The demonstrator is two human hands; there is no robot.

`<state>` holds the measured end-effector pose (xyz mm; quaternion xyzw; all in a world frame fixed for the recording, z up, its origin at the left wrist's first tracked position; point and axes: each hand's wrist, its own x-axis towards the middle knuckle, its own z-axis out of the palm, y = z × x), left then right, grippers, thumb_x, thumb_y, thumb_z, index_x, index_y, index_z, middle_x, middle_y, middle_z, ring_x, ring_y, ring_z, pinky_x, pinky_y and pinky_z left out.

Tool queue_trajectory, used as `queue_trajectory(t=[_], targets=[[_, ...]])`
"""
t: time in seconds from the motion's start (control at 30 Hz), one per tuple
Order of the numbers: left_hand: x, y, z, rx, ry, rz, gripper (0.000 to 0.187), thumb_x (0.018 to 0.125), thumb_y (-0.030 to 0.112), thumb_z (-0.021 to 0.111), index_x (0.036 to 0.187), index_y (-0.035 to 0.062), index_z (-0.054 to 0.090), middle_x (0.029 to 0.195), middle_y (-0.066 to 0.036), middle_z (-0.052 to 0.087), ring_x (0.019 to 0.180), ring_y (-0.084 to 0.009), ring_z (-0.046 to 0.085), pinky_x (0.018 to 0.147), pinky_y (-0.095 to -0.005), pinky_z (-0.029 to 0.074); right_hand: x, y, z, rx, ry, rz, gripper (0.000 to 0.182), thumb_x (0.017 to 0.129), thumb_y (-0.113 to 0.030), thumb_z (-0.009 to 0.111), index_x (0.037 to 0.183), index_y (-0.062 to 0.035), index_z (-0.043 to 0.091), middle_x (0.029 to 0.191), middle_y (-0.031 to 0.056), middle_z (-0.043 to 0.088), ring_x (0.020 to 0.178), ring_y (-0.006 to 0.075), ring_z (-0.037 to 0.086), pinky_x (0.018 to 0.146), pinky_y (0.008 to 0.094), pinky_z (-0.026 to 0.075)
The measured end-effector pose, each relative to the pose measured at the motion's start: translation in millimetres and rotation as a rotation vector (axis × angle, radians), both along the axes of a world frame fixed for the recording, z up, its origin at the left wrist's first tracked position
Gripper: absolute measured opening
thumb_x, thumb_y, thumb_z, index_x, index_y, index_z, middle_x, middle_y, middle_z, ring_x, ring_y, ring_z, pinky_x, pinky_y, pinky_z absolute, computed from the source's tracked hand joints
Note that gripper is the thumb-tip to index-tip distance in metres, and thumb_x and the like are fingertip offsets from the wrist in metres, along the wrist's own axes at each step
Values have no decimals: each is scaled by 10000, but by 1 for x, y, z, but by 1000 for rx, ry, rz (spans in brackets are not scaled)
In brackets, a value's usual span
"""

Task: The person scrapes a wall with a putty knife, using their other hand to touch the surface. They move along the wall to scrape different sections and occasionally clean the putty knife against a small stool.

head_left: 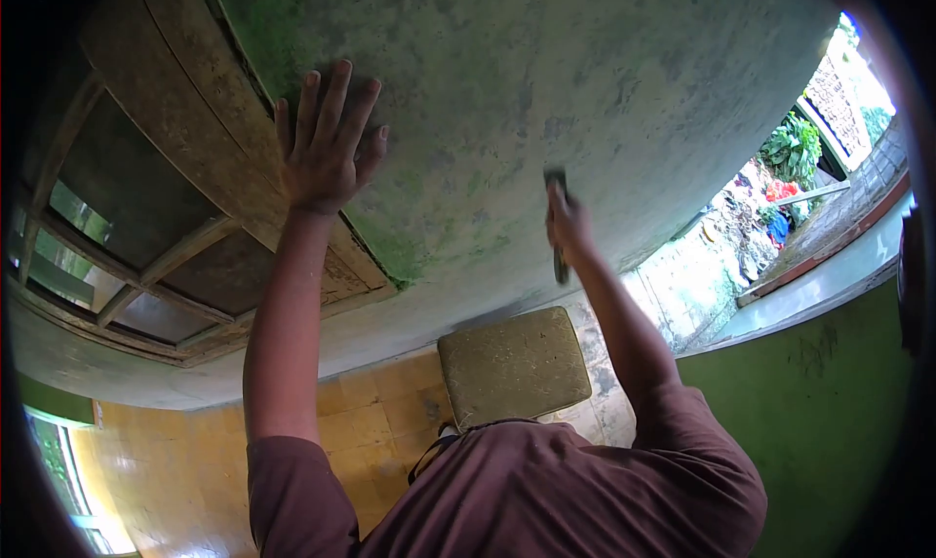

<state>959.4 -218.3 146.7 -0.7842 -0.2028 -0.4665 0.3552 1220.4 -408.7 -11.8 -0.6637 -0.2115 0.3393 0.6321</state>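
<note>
Scraper (558,229) is the likeliest name for the dark, narrow tool gripped in the right hand (567,229); it is blurred, so its exact kind cannot be told. The fingers are closed tightly round its middle, with one end showing above the fist and the other below it. The tool is held upright against the wall (585,80), whose pale surface is stained green and grey, and the upper end seems to touch the plaster.

The left hand (327,144) is laid flat on the same wall, fingers spread wide and nothing held, just beside the weathered wooden window frame (185,158). It appears to be placed there as a brace, so that the body is steadied while the other arm is stretched out. The two hands are kept well apart, the tool to the right of the open palm.

Below the arms, a worn square stool (514,365) is seen on the yellow tiled floor (370,431), near the maroon shirt (546,500).
</note>
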Motion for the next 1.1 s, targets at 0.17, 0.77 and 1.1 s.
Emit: queue_trajectory(t=[0.17, 0.77, 1.1], targets=[[1, 1, -1, 7, -8, -25, 482, 913, 461, 495, 1361, 282, 496, 1472, -40, 392, 1379, -282, 317, 1142, -493, 116, -3, 11, 54, 181, -94, 44, 375, 954, -426, 530, 756, -117, 456, 531, -49, 384, 361, 55, 313, 347, 244, 263], [2, 3, -2, 57, -3, -16, 506, 917, 460, 489, 1368, 232, 483, 1457, -79, 413, 1371, -310, 329, 1144, -488, 86, -6, -25, 12, -44, -48, 82, 396, 952, -424, 529, 747, -91, 466, 520, -35, 398, 368, 71, 356, 352, 251, 301], [5, 3, -2, 102, 0, -66, 499, 920, 451, 493, 1359, 213, 486, 1451, -103, 417, 1367, -331, 328, 1137, -496, 101, 15, -12, 25, 28, -337, 50, 410, 952, -441, 512, 786, -67, 516, 567, -31, 454, 419, 63, 418, 372, 242, 339]])
